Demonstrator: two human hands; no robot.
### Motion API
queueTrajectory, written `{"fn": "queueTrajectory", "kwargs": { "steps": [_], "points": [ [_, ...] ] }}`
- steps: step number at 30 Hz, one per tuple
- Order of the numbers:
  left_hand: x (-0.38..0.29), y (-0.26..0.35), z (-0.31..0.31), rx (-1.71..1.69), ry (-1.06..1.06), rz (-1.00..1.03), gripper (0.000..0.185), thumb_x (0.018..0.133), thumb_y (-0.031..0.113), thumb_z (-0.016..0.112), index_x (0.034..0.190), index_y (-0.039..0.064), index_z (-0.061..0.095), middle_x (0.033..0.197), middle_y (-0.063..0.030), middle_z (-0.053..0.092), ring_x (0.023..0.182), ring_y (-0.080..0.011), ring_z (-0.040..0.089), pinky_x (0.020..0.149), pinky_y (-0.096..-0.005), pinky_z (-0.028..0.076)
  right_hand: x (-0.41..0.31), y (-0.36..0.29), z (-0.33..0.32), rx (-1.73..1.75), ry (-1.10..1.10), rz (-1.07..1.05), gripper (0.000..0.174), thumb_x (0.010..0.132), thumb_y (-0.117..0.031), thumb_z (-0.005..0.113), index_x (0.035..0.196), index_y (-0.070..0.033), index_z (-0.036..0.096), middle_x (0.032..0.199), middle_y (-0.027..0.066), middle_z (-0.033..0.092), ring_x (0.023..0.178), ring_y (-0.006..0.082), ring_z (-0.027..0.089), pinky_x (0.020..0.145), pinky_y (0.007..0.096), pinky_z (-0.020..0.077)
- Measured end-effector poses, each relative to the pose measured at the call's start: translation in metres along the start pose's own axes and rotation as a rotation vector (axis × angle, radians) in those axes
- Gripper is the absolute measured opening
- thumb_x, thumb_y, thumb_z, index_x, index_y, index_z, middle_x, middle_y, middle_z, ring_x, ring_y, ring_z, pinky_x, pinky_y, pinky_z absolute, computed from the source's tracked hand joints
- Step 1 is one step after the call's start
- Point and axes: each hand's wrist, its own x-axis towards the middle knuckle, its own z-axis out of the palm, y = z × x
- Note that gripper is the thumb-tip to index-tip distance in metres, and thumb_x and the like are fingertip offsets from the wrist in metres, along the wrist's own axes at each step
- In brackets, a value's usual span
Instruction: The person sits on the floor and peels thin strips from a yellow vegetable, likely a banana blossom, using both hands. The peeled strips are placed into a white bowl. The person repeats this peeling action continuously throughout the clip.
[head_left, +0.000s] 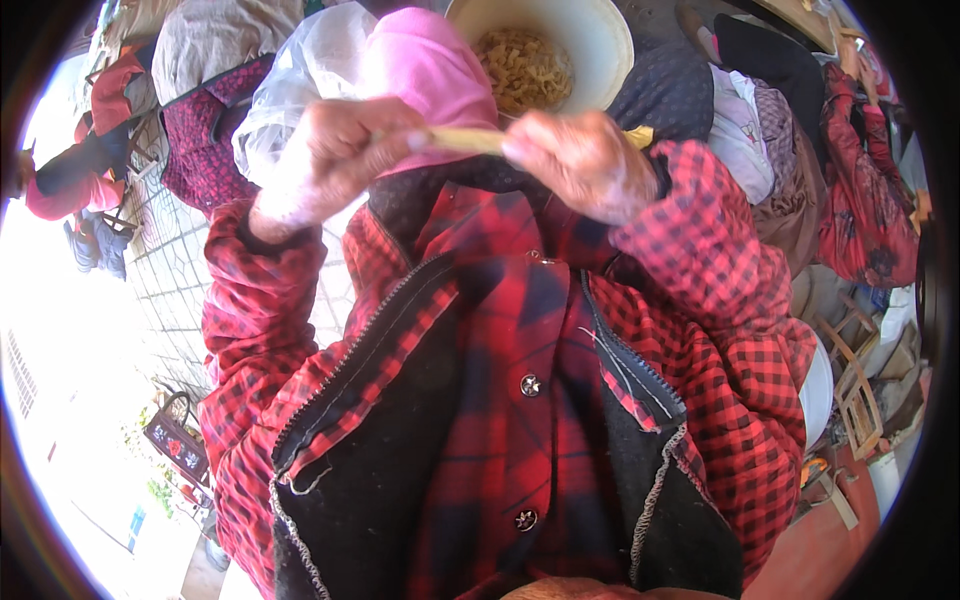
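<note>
My left hand (334, 154) and my right hand (585, 161) are raised side by side above my lap. Between them runs a pale yellow strip (469, 139), pinched at either end by thumb and fingers. A yellow end (640, 136) shows past the right hand; I cannot tell whether it belongs to the same strip. What the strip is made of is unclear, and both hands are slightly blurred. Beyond them stands a white bucket (604, 56) with many tan, curled pieces (525, 71) inside. A pink cloth (431, 64) lies under and beyond the left hand.
Clear plastic sheeting (300, 82) sits beside the pink cloth. Other seated people are near, one in a red patterned sleeve (862, 187) at right. A wooden chair (859, 397) is at lower right, a dark handbag (178, 439) at lower left. Paving tiles (169, 277) cover the ground.
</note>
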Motion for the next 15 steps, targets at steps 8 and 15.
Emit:
{"fn": "queueTrajectory", "kwargs": {
  "steps": [8, 15],
  "points": [
    [0.066, -0.042, -0.031, 0.046, 0.136, -0.008, 0.026, 0.091, 0.025, 0.061, 0.099, 0.000, 0.064, 0.067, 0.0020, 0.054, 0.061, -0.0052, 0.048, 0.053, -0.0215, 0.039, 0.053, 0.058, -0.033, -0.089, 0.021, 0.018, 0.017, 0.091, -0.018, 0.059, 0.084, -0.002, 0.059, 0.061, 0.0140, 0.049, 0.053, 0.0273, 0.048, 0.051, 0.0336, 0.0403],
    [0.147, -0.060, -0.033, -0.037, 0.134, 0.001, 0.024, 0.090, 0.023, 0.061, 0.098, 0.000, 0.064, 0.072, 0.0026, 0.055, 0.067, -0.0046, 0.048, 0.060, -0.0213, 0.040, 0.076, 0.125, -0.063, -0.149, 0.034, 0.169, 0.028, 0.092, -0.027, 0.056, 0.076, -0.003, 0.055, 0.062, 0.0176, 0.051, 0.062, 0.0382, 0.052, 0.056, 0.0425, 0.0406]
  ]
}}
